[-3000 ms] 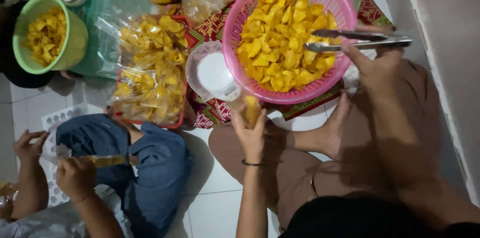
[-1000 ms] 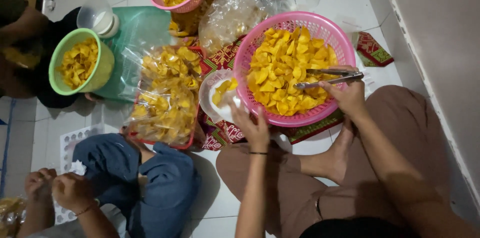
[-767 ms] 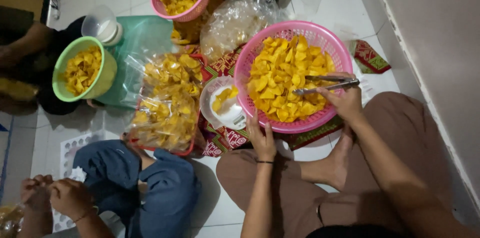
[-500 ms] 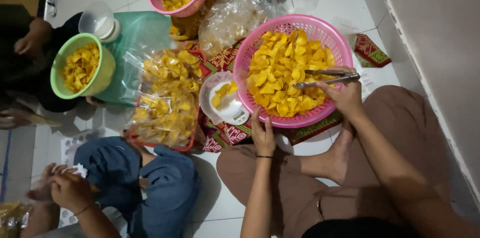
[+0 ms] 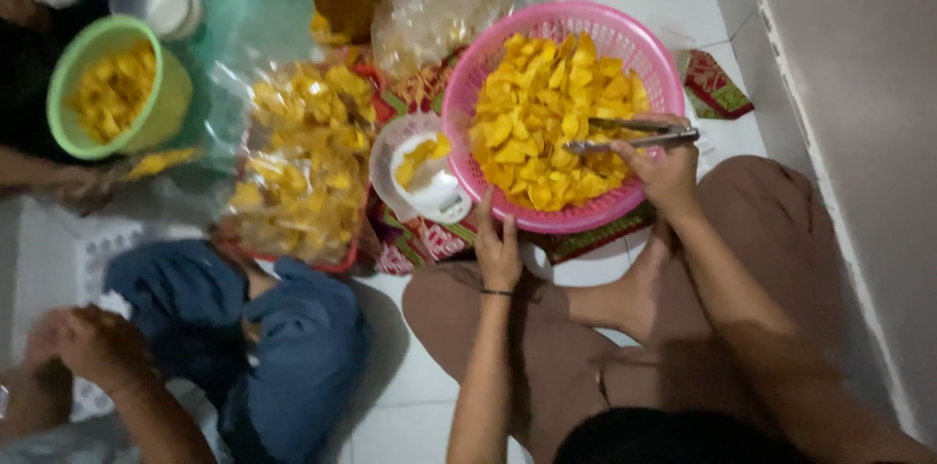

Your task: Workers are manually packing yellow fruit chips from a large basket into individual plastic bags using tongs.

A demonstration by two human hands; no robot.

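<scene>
right hand (image 5: 669, 176) grips thin metal tongs (image 5: 630, 132) over ridged yellow chips (image 5: 547, 122) in a perforated pink basket (image 5: 649, 54); left hand (image 5: 498, 244) rests loosely open, empty.

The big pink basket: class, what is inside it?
The pink basket holds a heap of yellow chips, with metal tongs in the right hand over them. The basket's bottom is covered.

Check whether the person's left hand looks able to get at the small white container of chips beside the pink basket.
Probably yes. The left hand rests just below the small white container, whose open top faces up with nothing lying between them; the pink basket sits alongside, not across the way.
</scene>
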